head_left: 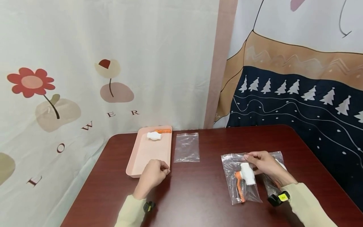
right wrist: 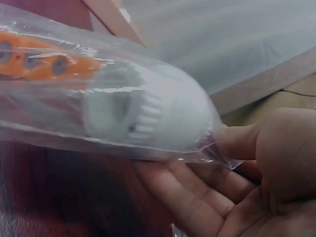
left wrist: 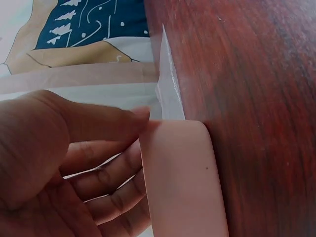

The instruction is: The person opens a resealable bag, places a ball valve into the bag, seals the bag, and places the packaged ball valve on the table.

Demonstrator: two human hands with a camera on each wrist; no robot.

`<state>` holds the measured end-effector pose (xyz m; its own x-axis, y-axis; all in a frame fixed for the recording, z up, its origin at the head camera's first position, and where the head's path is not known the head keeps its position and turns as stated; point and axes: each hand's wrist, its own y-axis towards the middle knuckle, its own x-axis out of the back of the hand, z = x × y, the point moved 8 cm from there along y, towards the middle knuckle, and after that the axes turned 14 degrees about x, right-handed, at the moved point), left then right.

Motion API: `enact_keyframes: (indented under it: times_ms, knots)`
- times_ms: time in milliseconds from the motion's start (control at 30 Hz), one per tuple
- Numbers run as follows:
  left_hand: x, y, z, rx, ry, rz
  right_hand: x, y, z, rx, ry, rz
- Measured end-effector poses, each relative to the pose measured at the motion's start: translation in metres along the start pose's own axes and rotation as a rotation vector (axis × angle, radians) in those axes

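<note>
My left hand [head_left: 154, 173] is at the near right corner of a pink tray [head_left: 136, 160]. In the left wrist view its thumb lies on the tray's rim [left wrist: 180, 168], with the fingers curled on the other side. On the right, my right hand [head_left: 265, 164] pinches the top of a clear zip bag [head_left: 252, 194] between thumb and fingers. Inside that bag is a white plastic valve [head_left: 248, 174] with an orange lever [head_left: 239, 187]. The right wrist view shows the valve's ribbed white body [right wrist: 168, 111] through the film.
Another clear bag [head_left: 277, 154] with a white piece in it lies partly hidden under my right hand. A white valve body [head_left: 154, 136] and an orange lever [head_left: 163, 131] sit at the tray's far end. A flat clear bag [head_left: 187, 148] lies beside the tray.
</note>
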<state>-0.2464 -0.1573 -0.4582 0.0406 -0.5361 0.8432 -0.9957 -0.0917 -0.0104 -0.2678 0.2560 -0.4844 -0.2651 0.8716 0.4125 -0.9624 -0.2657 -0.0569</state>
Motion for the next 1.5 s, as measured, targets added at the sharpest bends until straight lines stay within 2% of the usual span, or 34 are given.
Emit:
enact_keyframes:
  times_ms: [233,500,667,767,967,1133,1333,1500]
  knots:
    - [0.007,0.001,-0.006,-0.031,0.1,-0.097,-0.001,0.0,-0.011,-0.003,-0.019,0.034]
    - [0.007,0.0,-0.007,-0.001,0.116,-0.11,-0.001,-0.001,-0.018,0.011,-0.076,0.034]
    - [0.005,-0.001,-0.007,0.0,0.116,-0.114,0.001,0.0,-0.013,0.044,-0.214,0.021]
    - [0.005,-0.002,-0.007,0.003,0.116,-0.115,0.002,0.0,-0.004,0.115,-0.336,0.009]
    - [0.006,-0.002,-0.007,0.005,0.123,-0.142,0.007,0.002,0.018,0.267,-0.57,-0.073]
    - [0.006,-0.003,-0.008,0.002,0.129,-0.154,0.006,0.001,0.026,0.331,-0.644,-0.121]
    - [0.006,-0.004,-0.009,0.009,0.124,-0.145,0.002,-0.001,0.036,0.408,-0.726,-0.133]
    - [0.007,-0.005,-0.008,0.008,0.131,-0.153,-0.008,0.002,0.047,0.454,-0.692,-0.137]
